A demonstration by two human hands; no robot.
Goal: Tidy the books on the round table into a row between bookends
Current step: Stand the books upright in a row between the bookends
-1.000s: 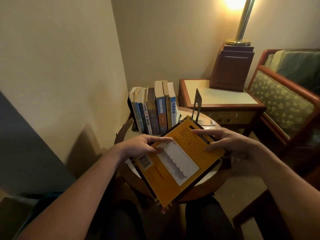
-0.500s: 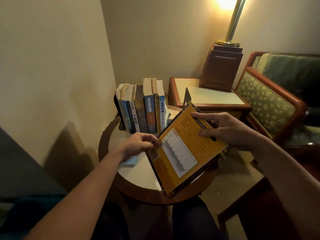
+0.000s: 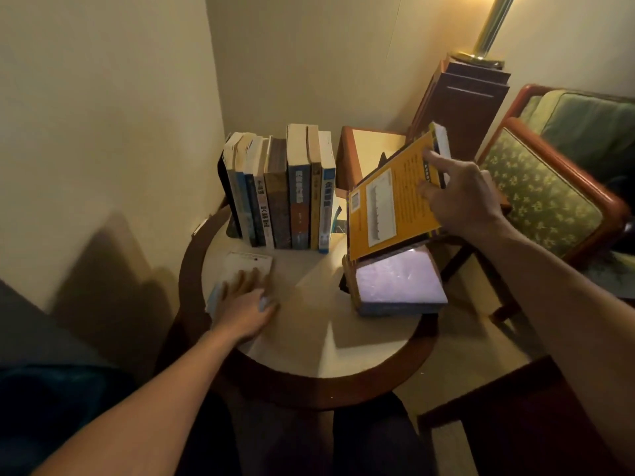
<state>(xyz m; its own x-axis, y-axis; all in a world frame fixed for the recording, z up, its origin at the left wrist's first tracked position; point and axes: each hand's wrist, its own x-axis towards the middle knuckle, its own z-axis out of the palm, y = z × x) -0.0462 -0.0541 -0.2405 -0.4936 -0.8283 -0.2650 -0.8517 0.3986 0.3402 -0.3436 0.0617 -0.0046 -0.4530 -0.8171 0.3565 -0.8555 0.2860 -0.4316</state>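
Several books (image 3: 285, 197) stand upright in a row at the back of the round table (image 3: 309, 341), against a dark bookend (image 3: 226, 197) on their left. My right hand (image 3: 460, 204) grips a yellow book (image 3: 388, 204), raised and tilted above the table's right side. Behind it, the tip of a second bookend (image 3: 382, 159) shows. Under the yellow book lies a flat book with a shiny pale cover (image 3: 398, 286). My left hand (image 3: 245, 304) rests flat on a thin white book (image 3: 240, 269) at the table's left.
A square side table (image 3: 371, 146) with a dark wooden box (image 3: 460, 101) and a brass lamp pole (image 3: 488, 29) stands behind. A green patterned armchair (image 3: 549, 194) is at the right. Walls close in at the left and back.
My right hand has lifted the yellow book up and to the right, uncovering the shiny book beneath. My left hand let go of it and moved down onto the thin white book.
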